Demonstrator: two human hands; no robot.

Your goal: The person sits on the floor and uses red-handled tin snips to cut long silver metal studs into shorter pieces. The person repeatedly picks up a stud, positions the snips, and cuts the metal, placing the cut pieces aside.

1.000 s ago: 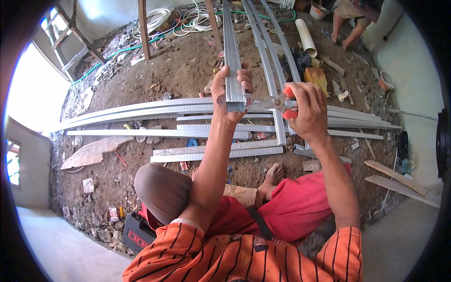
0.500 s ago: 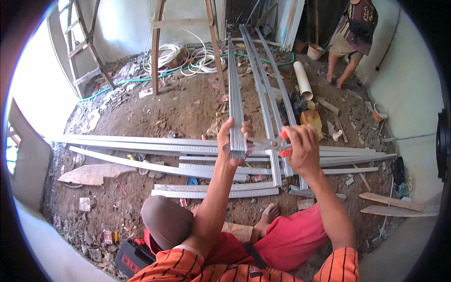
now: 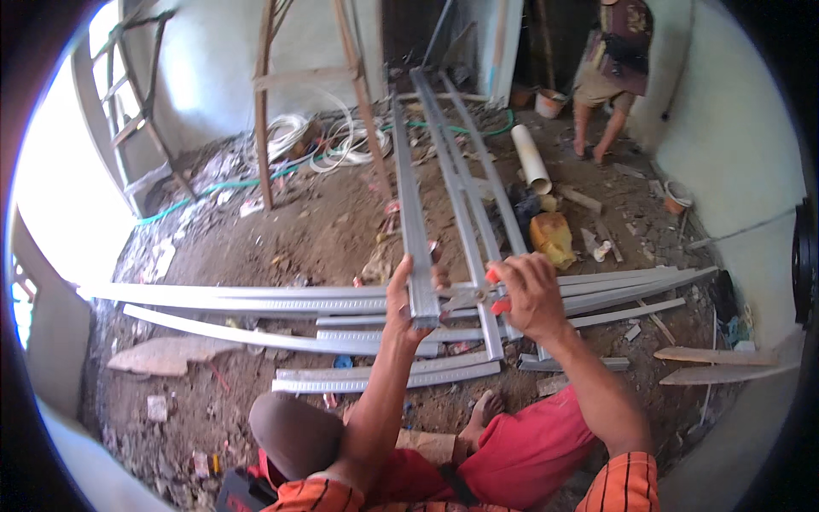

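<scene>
Head view: the metal channel (image 3: 413, 222) runs away from me out of my left hand (image 3: 399, 300), its near end just this side of my grip and its far end well beyond. That hand is wrapped around it, thumb on the left side, fingers on the right. My right hand (image 3: 531, 294) is curled around the red handles of the snips (image 3: 480, 296), which stand apart, and the blades point left to the channel's right edge, near my left fingertips. Whether they have bitten into the metal I cannot tell. As I judge it, this cut is at its start or only partway: no piece has come off the end, so the parting is left to do. Just right of the channel, more long lengths (image 3: 456, 196) run away from me; across the ground to the left of my hands lie other long strips (image 3: 213, 297), and nearer me a shorter pair (image 3: 388, 375). I cannot tell which of these are finished. Far beyond my right hand, a co-worker (image 3: 607, 77) stands.
</scene>
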